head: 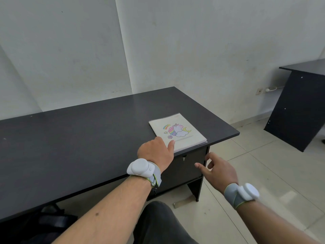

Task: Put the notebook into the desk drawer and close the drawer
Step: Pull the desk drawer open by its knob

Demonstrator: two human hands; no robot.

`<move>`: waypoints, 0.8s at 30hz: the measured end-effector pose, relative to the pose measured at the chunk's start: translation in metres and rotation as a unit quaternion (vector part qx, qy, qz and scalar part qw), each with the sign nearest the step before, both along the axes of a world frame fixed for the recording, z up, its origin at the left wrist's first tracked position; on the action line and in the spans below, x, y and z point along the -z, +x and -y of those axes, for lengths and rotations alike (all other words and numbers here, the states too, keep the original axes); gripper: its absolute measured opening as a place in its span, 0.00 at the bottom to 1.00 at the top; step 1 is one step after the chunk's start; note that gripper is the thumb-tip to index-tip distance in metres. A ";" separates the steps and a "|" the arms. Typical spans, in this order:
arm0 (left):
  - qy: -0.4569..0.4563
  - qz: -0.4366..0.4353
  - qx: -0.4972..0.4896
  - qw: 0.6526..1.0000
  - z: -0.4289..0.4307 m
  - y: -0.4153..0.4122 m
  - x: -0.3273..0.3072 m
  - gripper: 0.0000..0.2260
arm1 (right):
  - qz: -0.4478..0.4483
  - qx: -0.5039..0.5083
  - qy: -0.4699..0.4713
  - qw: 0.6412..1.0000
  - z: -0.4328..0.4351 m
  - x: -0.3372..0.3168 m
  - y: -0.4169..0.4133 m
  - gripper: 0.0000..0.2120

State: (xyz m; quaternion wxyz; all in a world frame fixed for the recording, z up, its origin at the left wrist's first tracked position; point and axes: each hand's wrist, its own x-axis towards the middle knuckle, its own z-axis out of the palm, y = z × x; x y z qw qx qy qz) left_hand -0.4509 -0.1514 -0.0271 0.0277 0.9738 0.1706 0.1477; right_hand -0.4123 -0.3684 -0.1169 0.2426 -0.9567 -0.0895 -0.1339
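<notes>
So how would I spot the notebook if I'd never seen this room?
Find the long dark desk against the white wall, then go to its near right corner, just above the drawer. The notebook lies flat there, the left hand touching its edge. It is pale, with a pastel unicorn and rainbow on its cover.

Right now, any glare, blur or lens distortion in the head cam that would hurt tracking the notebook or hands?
Head view: wide-angle bending, wall seams and the desk edges lean and curve; soft glare sheen across the far desktop, none on the notebook, whose unicorn print reads clearly; right hand fingertips slightly motion-blurred, left hand sharp; lighting even and diffuse, only faint shadows.
</notes>
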 end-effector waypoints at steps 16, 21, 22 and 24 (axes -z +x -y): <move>0.036 0.024 -0.012 0.999 -0.012 0.003 0.006 0.24 | -0.080 -0.034 0.118 0.989 -0.055 0.046 0.029 0.20; 0.031 0.026 -0.016 0.999 -0.016 0.006 0.008 0.24 | -0.099 -0.034 0.182 0.978 -0.068 0.049 0.036 0.17; 0.031 0.026 -0.016 0.999 -0.017 0.007 0.008 0.25 | -0.103 -0.035 0.193 0.975 -0.071 0.050 0.038 0.17; 0.029 0.026 -0.015 0.999 -0.017 0.007 0.008 0.25 | -0.110 -0.037 0.209 0.971 -0.077 0.050 0.041 0.15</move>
